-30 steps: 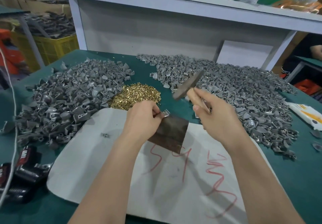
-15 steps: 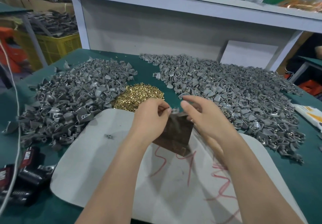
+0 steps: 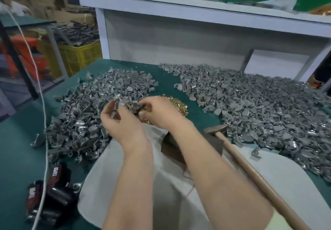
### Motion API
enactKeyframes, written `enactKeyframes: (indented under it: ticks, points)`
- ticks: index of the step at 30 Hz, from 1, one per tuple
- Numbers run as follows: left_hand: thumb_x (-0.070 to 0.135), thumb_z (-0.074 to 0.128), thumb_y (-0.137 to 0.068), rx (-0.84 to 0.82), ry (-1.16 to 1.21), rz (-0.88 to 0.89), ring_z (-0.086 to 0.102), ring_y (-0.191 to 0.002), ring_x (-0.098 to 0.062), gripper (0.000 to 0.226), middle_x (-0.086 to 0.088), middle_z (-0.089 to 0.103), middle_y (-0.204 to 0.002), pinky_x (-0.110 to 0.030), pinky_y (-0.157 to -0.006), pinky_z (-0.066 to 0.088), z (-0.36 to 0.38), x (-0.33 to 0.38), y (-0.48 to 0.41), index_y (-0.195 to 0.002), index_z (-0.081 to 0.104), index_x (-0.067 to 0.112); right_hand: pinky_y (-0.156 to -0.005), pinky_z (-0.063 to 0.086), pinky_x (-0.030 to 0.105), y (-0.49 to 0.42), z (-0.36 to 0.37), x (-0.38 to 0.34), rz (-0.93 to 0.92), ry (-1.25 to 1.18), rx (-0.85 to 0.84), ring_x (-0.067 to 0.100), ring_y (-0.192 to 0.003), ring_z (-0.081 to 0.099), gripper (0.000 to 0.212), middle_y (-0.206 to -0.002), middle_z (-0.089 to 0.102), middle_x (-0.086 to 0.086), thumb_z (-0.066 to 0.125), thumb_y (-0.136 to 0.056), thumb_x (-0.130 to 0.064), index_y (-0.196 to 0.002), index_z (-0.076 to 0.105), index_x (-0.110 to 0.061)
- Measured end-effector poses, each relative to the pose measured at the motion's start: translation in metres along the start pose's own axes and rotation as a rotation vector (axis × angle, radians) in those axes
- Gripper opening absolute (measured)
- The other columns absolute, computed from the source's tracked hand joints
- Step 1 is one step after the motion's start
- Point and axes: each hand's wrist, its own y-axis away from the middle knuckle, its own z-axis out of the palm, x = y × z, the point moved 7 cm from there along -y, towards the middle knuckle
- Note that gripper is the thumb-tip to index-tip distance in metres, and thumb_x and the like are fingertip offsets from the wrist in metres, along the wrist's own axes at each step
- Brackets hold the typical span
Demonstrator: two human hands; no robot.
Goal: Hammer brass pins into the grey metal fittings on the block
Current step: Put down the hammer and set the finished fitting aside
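My left hand (image 3: 123, 122) is raised over the left heap and grips a grey metal fitting (image 3: 116, 101) between thumb and fingers. To its right, my right hand (image 3: 161, 113) reaches into the small pile of brass pins (image 3: 180, 104), fingertips curled and pinching among them. The dark block (image 3: 170, 147) stands on the white mat (image 3: 179, 194), half hidden by my right forearm. The hammer (image 3: 250, 172) lies with its head on the block and its wooden handle running toward the lower right; neither hand touches it.
Big heaps of grey fittings lie to the left (image 3: 80, 122) and right (image 3: 259, 108) on the green table. Black clamps (image 3: 46, 194) and a white cable (image 3: 43, 122) sit at the lower left. A white shelf (image 3: 197, 6) rises behind; a yellow crate (image 3: 80, 56) stands far left.
The right hand has let go of the hammer, which now lies on the block, and moved to the brass pins. The left hand has left the block and holds a fitting over the left heap.
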Motion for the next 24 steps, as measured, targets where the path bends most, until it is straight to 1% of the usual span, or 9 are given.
enactKeyframes:
  ticks: [2,5,7,9,12,14,16,19,24]
  points:
    - [0.004,0.042,-0.093,0.033,0.027,-0.028,0.053,-0.069,0.005,0.021,0.007,0.053,-0.096,-0.004,-0.057,0.039,-0.003,-0.002,-0.005,-0.109,0.049,0.017,-0.09,0.047,0.033,-0.012,0.034,-0.025,-0.071,0.089,-0.118,0.024,-0.105,0.057,0.03,-0.12,0.062,0.005,0.058,-0.089,-0.019,-0.118,0.063,-0.024]
    - [0.003,0.043,-0.093,0.069,0.036,-0.053,0.053,-0.06,0.009,0.023,0.008,0.052,-0.088,-0.004,-0.052,0.037,-0.007,-0.003,-0.007,-0.112,0.05,0.014,-0.075,0.047,0.034,-0.022,0.046,-0.033,-0.079,0.134,-0.051,0.032,-0.094,0.058,0.019,-0.107,0.061,0.016,0.049,-0.092,-0.01,-0.109,0.058,-0.009]
    - [0.002,0.042,-0.092,0.068,0.038,-0.067,0.052,-0.061,0.004,0.025,0.004,0.052,-0.091,-0.004,-0.05,0.036,-0.006,-0.005,-0.008,-0.113,0.05,0.013,-0.071,0.046,0.035,-0.022,0.043,-0.028,-0.031,0.041,0.0,0.032,-0.089,0.059,0.014,-0.098,0.062,0.016,0.05,-0.088,-0.005,-0.098,0.059,-0.006]
    - [0.002,0.041,-0.092,0.056,0.03,-0.078,0.048,-0.068,0.0,0.028,0.0,0.052,-0.101,-0.003,-0.049,0.036,-0.004,-0.006,-0.007,-0.117,0.051,0.011,-0.073,0.048,0.035,-0.023,0.033,-0.018,0.051,-0.072,0.071,0.028,-0.087,0.06,0.015,-0.093,0.065,0.012,0.05,-0.084,-0.002,-0.091,0.063,-0.006]
    - [0.003,0.043,-0.092,0.019,-0.011,-0.086,0.046,-0.068,-0.001,0.024,0.002,0.05,-0.096,-0.001,-0.049,0.034,-0.001,-0.009,-0.004,-0.112,0.051,0.015,-0.07,0.045,0.025,-0.022,0.012,-0.005,0.106,-0.184,0.156,0.013,-0.078,0.056,0.013,-0.088,0.064,-0.001,0.055,-0.087,-0.006,-0.088,0.066,-0.013]
    - [0.005,0.046,-0.092,-0.041,-0.049,-0.078,0.047,-0.072,-0.003,0.02,-0.002,0.051,-0.108,-0.002,-0.053,0.036,0.003,-0.01,-0.001,-0.104,0.05,0.022,-0.069,0.041,0.021,-0.016,-0.004,0.004,0.129,-0.291,0.178,0.008,-0.079,0.055,0.01,-0.088,0.06,-0.006,0.059,-0.089,-0.012,-0.093,0.064,-0.019]
    - [0.008,0.048,-0.093,-0.137,-0.11,-0.052,0.051,-0.084,0.0,0.021,-0.002,0.053,-0.12,-0.002,-0.064,0.037,0.01,-0.01,0.001,-0.107,0.053,0.024,-0.078,0.048,0.026,-0.008,-0.022,0.011,0.135,-0.424,0.213,0.011,-0.087,0.061,0.009,-0.092,0.063,-0.006,0.062,-0.088,-0.014,-0.094,0.063,-0.021]
    - [0.011,0.052,-0.095,-0.368,-0.201,-0.014,0.058,-0.086,0.007,0.023,0.003,0.061,-0.11,-0.005,-0.071,0.044,0.028,-0.01,0.013,-0.115,0.058,0.021,-0.08,0.056,0.037,0.011,-0.042,0.015,0.127,-0.618,0.245,0.02,-0.082,0.066,0.011,-0.09,0.068,0.005,0.065,-0.086,-0.009,-0.084,0.062,-0.02]
    - [0.02,0.061,-0.092,-0.593,-0.311,0.033,0.065,-0.088,-0.002,0.02,-0.001,0.069,-0.101,-0.009,-0.077,0.049,0.045,-0.012,0.03,-0.112,0.064,0.016,-0.07,0.058,0.032,0.033,-0.051,0.021,0.14,-0.824,0.225,0.02,-0.069,0.064,0.012,-0.075,0.065,0.007,0.061,-0.088,-0.001,-0.082,0.06,-0.012]
